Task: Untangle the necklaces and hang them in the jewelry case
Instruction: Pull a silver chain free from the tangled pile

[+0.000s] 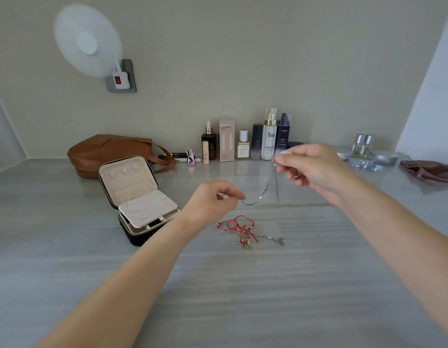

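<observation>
Grey streaked countertop (218,292) fills the frame. Nearest, at lower centre, a red cord tangle (239,228) lies knotted with small charms and a thin silver strand. Just above it, the left hand (213,200) pinches one end of a fine silver chain (264,193). The right hand (312,168), higher at centre right, pinches the chain's raised loop. At left of centre stands the open, cream-lined jewelry case (140,197). Bottles (269,136) line the wall behind.

L'OREAL on dark purple btl (284,136), other labels too blurry
</observation>
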